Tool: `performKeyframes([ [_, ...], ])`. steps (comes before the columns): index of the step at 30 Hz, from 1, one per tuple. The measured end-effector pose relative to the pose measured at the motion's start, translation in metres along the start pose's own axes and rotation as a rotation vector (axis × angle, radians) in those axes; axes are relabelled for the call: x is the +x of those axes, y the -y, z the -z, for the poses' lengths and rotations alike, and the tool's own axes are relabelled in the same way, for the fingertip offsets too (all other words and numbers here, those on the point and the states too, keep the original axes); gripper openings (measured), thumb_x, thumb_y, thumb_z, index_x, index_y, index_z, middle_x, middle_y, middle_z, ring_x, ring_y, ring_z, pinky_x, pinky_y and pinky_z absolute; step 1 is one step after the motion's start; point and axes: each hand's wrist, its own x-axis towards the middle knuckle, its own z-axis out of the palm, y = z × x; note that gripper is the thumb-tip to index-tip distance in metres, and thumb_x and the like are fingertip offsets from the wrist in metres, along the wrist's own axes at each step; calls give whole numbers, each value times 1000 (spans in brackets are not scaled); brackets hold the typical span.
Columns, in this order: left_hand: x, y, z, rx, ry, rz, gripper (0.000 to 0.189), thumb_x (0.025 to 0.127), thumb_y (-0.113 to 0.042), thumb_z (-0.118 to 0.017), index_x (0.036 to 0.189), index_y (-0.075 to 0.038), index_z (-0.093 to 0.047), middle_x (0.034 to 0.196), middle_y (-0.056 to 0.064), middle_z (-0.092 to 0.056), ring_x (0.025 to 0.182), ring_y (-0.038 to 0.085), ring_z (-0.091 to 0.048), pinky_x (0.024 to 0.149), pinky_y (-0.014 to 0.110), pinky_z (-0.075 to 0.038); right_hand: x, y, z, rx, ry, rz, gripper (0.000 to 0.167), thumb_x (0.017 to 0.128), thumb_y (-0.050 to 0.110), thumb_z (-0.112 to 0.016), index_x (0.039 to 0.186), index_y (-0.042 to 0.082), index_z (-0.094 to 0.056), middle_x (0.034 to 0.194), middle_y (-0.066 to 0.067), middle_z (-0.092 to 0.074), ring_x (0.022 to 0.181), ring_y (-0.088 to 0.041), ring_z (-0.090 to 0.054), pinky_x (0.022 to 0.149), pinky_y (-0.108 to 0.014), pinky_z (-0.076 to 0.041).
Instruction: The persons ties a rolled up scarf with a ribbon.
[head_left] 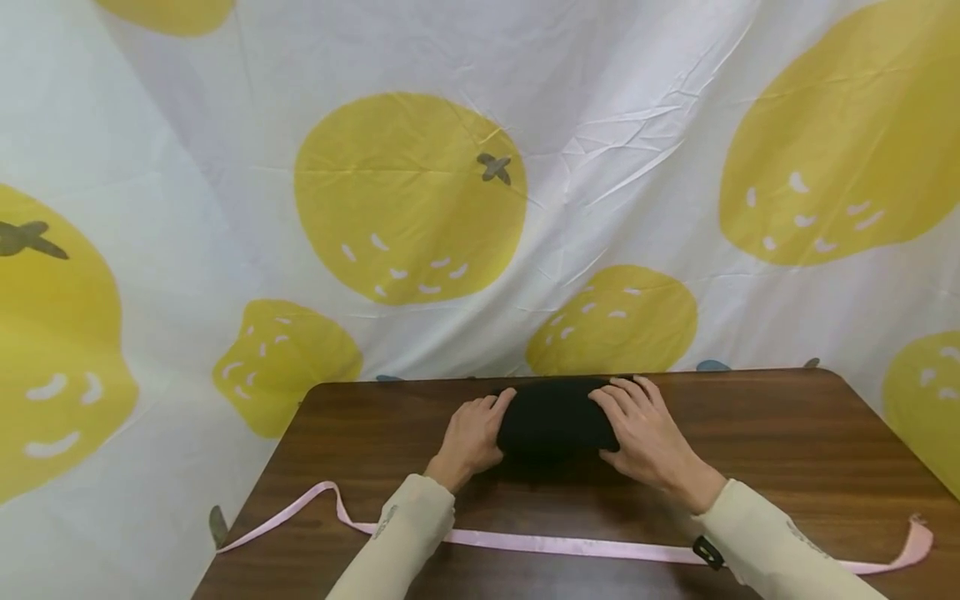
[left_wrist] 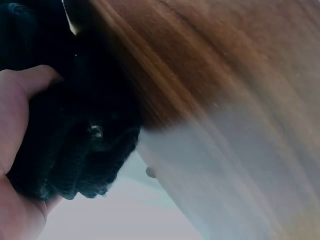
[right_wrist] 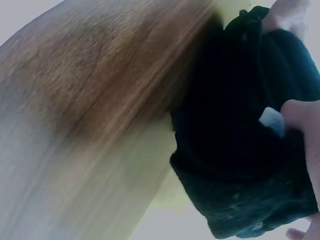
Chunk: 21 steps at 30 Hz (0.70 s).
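A folded black cloth bundle [head_left: 558, 417] is held near the table's far edge in the head view. My left hand [head_left: 471, 433] grips its left end and my right hand [head_left: 641, 429] grips its right end. Stacked, fuzzy folds of the cloth [left_wrist: 75, 150] show in the left wrist view, with the left thumb [left_wrist: 37, 80] pressed on them. In the right wrist view, the right thumb [right_wrist: 300, 115] lies against the dark fabric [right_wrist: 250, 205] beside a small white tag [right_wrist: 271, 120]. Some fingers are hidden behind the bundle.
A pink ribbon [head_left: 555, 545] stretches across the brown wooden table [head_left: 757, 450], passing below both forearms. Its ends curl at the left and right. Behind the table hangs a white sheet [head_left: 247, 225] with yellow fruit prints.
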Motion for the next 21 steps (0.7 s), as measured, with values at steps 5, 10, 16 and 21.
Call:
performKeyframes([
  [5,-2,5,0,-44,-15,-17,92,64,-24,-89,142,-15,-41,116,6,-66,100,24,-65,90,37,-53,2,1,7,34,-29,22,97,39,31,-100,120,1,-56,112,-19,-63,124,-46,-51,102,-73,-26],
  [10,-4,12,3,-109,-65,-60,93,63,-23,-90,141,-14,-42,117,6,-65,101,25,-65,90,38,-52,6,2,14,112,-82,44,96,40,29,-98,121,-1,-56,115,-18,-63,119,-42,-55,100,-73,-25],
  [16,-7,19,6,-257,-163,-122,89,60,-18,-89,139,-12,-47,121,6,-66,108,25,-65,94,39,-51,12,4,28,204,-158,128,80,62,34,-84,127,-5,-56,117,-22,-62,107,-37,-57,94,-57,-39],
  [21,-7,21,5,-337,-200,-152,87,61,-15,-88,139,-11,-48,123,7,-65,113,25,-63,97,40,-50,16,6,40,244,-140,125,91,59,29,-85,136,-7,-50,134,-28,-50,108,-34,-56,98,-36,-38],
])
